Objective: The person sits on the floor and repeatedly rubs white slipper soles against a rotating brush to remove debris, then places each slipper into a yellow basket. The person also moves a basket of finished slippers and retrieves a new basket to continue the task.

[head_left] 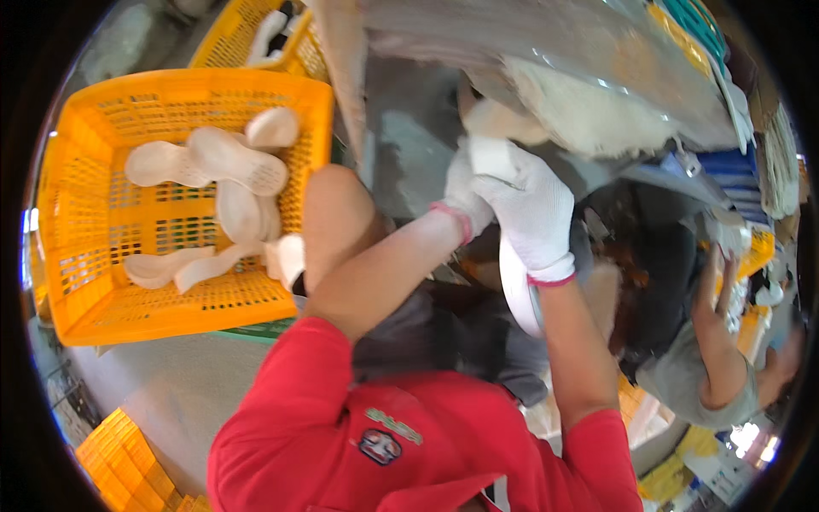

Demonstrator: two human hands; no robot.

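Observation:
Both of my hands wear white knit gloves with pink cuffs and meet in front of me. My right hand [539,213] is closed around a white shoe sole [515,294], whose curved end hangs below the palm along my right wrist. My left hand [463,189] is closed at the sole's upper part, against the right hand. A white block-like end shows above the fingers; I cannot tell whether it belongs to the same sole. A thin dark line crosses by the right fingertips, too blurred to name. Just beyond the hands lies a cream-coloured rounded piece [505,122].
To my left stands a yellow plastic basket [94,294] with several pale soles [241,162] in it. A second yellow basket [223,38] is behind it. Grey plastic sheeting [597,51] covers material ahead. At right, another person's arm [712,320] is near yellow containers.

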